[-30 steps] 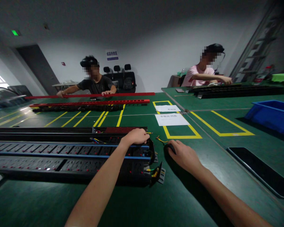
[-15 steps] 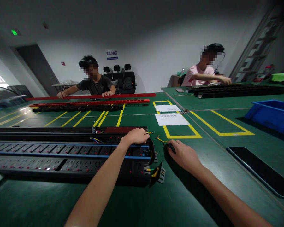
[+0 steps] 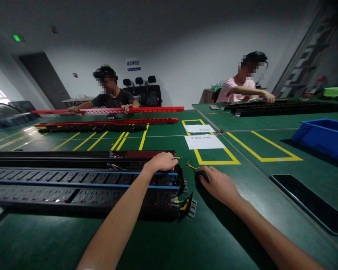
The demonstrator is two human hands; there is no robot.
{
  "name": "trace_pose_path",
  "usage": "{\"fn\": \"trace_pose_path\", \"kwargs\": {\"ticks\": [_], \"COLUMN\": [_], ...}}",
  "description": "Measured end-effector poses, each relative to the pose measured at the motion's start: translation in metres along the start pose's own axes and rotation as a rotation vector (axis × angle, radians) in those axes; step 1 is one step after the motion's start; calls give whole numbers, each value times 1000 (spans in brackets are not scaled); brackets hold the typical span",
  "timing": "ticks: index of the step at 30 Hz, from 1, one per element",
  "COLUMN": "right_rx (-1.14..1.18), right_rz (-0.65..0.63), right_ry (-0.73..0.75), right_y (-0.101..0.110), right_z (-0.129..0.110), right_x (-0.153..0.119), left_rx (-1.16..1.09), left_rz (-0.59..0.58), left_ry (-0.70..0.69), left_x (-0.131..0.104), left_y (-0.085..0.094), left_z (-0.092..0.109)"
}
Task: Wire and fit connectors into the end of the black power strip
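Long black socket strips (image 3: 101,195) with red dots and blue edges lie side by side at the left. My left hand (image 3: 163,162) is closed over the right end of the rear strips; what its fingers hold there is hidden. To the right, my right hand (image 3: 218,183) is closed on a black end piece (image 3: 203,175). A short yellow-green wire (image 3: 192,166) runs out from that piece to the left. At the near strip's end, a black end cap (image 3: 192,207) stands tilted, with yellow and green wires beside it.
A dark flat tray-like panel (image 3: 312,204) and a blue bin (image 3: 323,137) are at the right. Paper sheets (image 3: 205,142) lie within yellow tape. Across the table, one person handles a red rail (image 3: 157,109); another works by black rails (image 3: 287,108).
The person across the table has raised and turned the red rail, so its slotted side shows. My hands have stayed in nearly the same place.
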State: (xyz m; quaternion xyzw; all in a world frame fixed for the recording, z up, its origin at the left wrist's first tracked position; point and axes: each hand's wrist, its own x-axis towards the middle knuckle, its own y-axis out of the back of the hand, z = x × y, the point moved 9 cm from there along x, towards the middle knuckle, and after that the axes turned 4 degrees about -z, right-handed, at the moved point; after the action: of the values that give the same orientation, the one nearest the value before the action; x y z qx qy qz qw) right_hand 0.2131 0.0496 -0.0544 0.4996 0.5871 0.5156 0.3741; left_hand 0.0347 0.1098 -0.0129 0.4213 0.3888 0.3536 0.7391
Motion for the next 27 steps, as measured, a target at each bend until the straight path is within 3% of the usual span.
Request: {"fn": "trace_pose_path", "kwargs": {"ticks": [27], "right_rx": [-5], "right_rz": [6], "right_ry": [1], "right_y": [-1], "right_z": [1], "right_x": [0], "left_rx": [-1], "left_rz": [-6], "left_ry": [-3], "left_x": [0], "left_y": [0], "left_z": [0]}}
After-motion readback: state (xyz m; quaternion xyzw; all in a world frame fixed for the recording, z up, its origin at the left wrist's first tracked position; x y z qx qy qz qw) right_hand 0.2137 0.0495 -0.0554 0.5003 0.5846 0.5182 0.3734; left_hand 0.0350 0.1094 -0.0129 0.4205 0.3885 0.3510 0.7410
